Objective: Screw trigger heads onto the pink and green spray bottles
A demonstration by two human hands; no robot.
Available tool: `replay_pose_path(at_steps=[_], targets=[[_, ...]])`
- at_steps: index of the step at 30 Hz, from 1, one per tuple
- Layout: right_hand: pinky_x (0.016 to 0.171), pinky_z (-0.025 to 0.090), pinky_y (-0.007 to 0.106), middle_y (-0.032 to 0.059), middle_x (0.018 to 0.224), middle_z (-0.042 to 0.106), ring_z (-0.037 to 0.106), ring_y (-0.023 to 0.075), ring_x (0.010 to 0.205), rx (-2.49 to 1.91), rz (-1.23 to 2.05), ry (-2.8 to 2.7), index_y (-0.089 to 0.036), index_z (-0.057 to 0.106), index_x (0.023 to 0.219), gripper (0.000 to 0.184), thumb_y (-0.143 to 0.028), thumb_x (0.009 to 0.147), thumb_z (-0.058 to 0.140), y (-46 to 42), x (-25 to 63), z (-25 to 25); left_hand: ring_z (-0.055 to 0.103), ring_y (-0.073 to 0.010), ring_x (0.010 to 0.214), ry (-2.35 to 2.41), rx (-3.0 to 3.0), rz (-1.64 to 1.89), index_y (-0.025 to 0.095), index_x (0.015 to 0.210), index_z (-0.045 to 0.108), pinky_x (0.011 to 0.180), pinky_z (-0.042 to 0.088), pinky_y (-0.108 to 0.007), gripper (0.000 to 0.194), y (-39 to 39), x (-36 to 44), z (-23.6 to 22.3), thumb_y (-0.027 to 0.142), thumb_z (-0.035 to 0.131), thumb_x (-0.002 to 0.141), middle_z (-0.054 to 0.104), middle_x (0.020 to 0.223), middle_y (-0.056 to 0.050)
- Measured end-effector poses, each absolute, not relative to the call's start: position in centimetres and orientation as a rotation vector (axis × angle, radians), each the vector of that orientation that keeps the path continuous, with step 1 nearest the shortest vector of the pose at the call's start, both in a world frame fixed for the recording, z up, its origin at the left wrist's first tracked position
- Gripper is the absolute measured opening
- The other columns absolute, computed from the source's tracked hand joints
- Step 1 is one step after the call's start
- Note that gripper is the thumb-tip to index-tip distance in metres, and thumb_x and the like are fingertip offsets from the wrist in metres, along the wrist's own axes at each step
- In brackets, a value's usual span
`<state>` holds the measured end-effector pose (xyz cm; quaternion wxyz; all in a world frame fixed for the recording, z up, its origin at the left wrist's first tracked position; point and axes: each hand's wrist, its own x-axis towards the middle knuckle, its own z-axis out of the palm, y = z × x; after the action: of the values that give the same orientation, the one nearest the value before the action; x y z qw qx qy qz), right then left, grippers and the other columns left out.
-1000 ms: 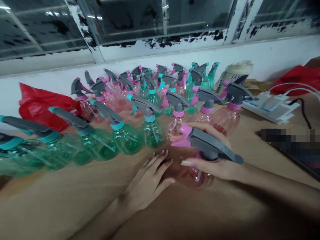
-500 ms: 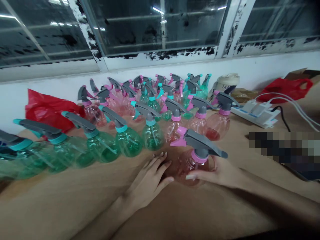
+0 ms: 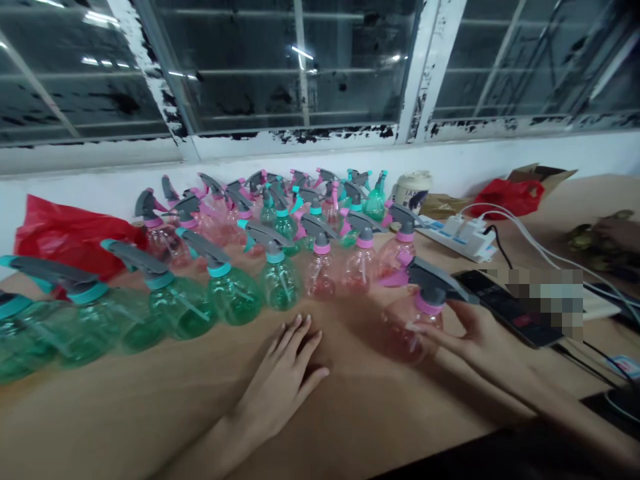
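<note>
My right hand (image 3: 465, 340) is closed round the body of a pink spray bottle (image 3: 400, 330), whose pink nozzle points left under a grey trigger head. To its left my left hand (image 3: 285, 367) lies flat on the wooden table (image 3: 165, 413), fingers spread, with nothing in it. Just beyond my left fingertips stands a green spray bottle (image 3: 280, 283) with a turquoise collar. More green bottles line up to the left, among them one green bottle (image 3: 234, 297). Pink-collared bottles, such as this pink bottle (image 3: 361, 267), continue the row to the right.
Several more spray bottles crowd near the wall behind the row. A red plastic bag (image 3: 75, 233) lies at left. On the right are a white power strip (image 3: 460, 237) with cables, a phone (image 3: 510, 307), a tub (image 3: 413, 190) and another red bag (image 3: 507, 198).
The view has swung to the right, showing more of the phone and cables. My right hand has carried the pink spray bottle rightward, farther from my left hand, which stays flat.
</note>
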<state>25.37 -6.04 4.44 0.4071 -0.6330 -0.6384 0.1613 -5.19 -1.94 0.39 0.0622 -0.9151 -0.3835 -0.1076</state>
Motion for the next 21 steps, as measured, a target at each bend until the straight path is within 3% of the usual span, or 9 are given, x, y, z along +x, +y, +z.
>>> replay_pose_path(at_steps=[2,6,11,14,21], targets=[[0.071,0.048,0.037,0.0101,0.091,0.07,0.064,0.0292,0.085,-1.671,0.337,-1.657,-0.015,0.063,0.092,0.038,-0.049,0.074,0.064,-5.9,27.9,5.0,0.034,-0.028,0.131,-1.148,-2.734,-0.351,0.016,0.129,0.048,0.103,0.034,-0.047,0.05,-2.0,-5.1,0.1,0.049,0.038,0.094,0.038,0.142,-0.012],[0.061,0.045,0.035,0.0126,0.082,0.068,0.062,0.0269,0.071,-1.779,0.2,-1.628,-0.009,0.062,0.095,0.045,-0.05,0.074,0.062,-4.6,32.2,5.8,0.038,-0.0257,0.129,-1.121,-2.703,-0.402,0.018,0.131,0.045,0.102,0.037,-0.046,0.045,-1.9,-4.9,-0.2,0.044,0.034,0.096,0.041,0.141,-0.01],[0.077,0.045,0.034,0.0138,0.101,0.066,0.061,0.0263,0.091,-1.736,0.209,-1.617,-0.012,0.06,0.099,0.037,-0.042,0.079,0.06,-1.1,35.4,5.8,0.041,-0.0227,0.127,-1.11,-2.756,-0.463,0.028,0.136,0.039,0.101,0.038,-0.045,0.042,-2.3,-3.7,-0.3,0.028,0.036,0.094,0.041,0.142,-0.003],[0.08,0.047,0.033,0.0144,0.107,0.065,0.062,0.0251,0.096,-1.686,0.238,-1.612,-0.012,0.056,0.106,0.041,-0.042,0.078,0.061,1.4,36.5,5.5,0.043,-0.0234,0.125,-1.071,-2.769,-0.467,0.032,0.136,0.038,0.099,0.042,-0.044,0.045,-2.9,-2.6,-0.3,0.027,0.041,0.091,0.043,0.14,-0.001],[0.08,0.048,0.038,0.0154,0.103,0.066,0.063,0.0265,0.09,-1.629,0.236,-1.609,-0.012,0.058,0.103,0.044,-0.047,0.077,0.061,4.3,37.1,5.5,0.047,-0.0222,0.122,-0.83,-2.813,-0.436,0.023,0.129,0.048,0.1,0.041,-0.038,0.04,-4.2,0.3,0.8,0.02,0.042,0.09,0.046,0.138,-0.004]])
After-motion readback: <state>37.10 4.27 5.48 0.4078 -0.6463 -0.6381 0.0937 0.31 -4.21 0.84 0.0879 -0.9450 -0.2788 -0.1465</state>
